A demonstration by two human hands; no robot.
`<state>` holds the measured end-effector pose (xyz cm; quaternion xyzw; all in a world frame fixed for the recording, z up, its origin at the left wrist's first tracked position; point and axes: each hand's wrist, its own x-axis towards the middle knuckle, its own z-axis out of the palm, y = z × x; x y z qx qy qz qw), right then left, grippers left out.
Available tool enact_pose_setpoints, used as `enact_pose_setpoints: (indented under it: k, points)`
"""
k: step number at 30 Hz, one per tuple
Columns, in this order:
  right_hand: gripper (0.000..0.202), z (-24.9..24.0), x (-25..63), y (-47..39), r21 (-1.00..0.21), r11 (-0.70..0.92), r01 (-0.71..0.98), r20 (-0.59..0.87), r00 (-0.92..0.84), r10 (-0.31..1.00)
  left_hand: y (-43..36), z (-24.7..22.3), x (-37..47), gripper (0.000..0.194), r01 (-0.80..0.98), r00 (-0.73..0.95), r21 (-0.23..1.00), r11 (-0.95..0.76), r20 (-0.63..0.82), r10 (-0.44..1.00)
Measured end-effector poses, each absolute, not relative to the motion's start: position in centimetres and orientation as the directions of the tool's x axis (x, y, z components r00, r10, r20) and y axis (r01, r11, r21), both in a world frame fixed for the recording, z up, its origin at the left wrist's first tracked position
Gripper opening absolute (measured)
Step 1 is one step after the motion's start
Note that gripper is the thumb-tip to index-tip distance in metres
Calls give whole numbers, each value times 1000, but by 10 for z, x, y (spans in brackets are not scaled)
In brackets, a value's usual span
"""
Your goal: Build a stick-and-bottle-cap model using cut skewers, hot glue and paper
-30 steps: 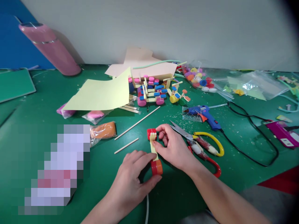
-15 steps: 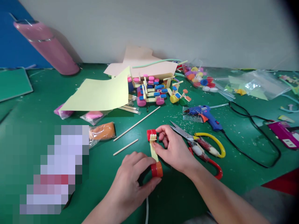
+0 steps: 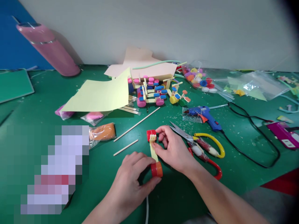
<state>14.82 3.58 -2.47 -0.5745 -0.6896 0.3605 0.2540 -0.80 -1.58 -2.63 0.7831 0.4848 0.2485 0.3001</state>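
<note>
Between my hands, over the green table, is a small craft piece: a pale yellow strip joining a red cap pair at the far end to a red and orange cap pair at the near end. Short sticks lie across its far end. My left hand grips the near caps between thumb and fingers. The thumb and fingers of my right hand close on the strip's far part, beside the red caps. Two thin wooden sticks lie to the left.
Scissors lie right of my right hand, with a blue glue gun and its black cord beyond. Farther back are finished craft pieces, a yellow sheet and bagged caps. Wrapped orange clay and a pink bottle are left.
</note>
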Motion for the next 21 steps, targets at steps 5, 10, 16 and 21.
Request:
enact_pose_setpoints:
  k: [5, 10, 16, 21]
  points:
    - [25, -25, 148, 36, -789, 81, 609, -64, -212, 975, -15, -24, -8, 19, 601, 378, 734, -317, 89, 922]
    - [26, -26, 148, 37, -789, 95, 607, -51, -218, 975, -17, -25, -9, 25, 590, 348, 750, -301, 100, 932]
    - [28, -29, 148, 36, -797, 97, 597, -40, -211, 977, -19, -29, -9, 25, 595, 381, 735, -324, 96, 919]
    - [32, -30, 148, 35, -812, 110, 573, -12, -206, 978, -18, -28, -8, 25, 602, 383, 729, -325, 93, 919]
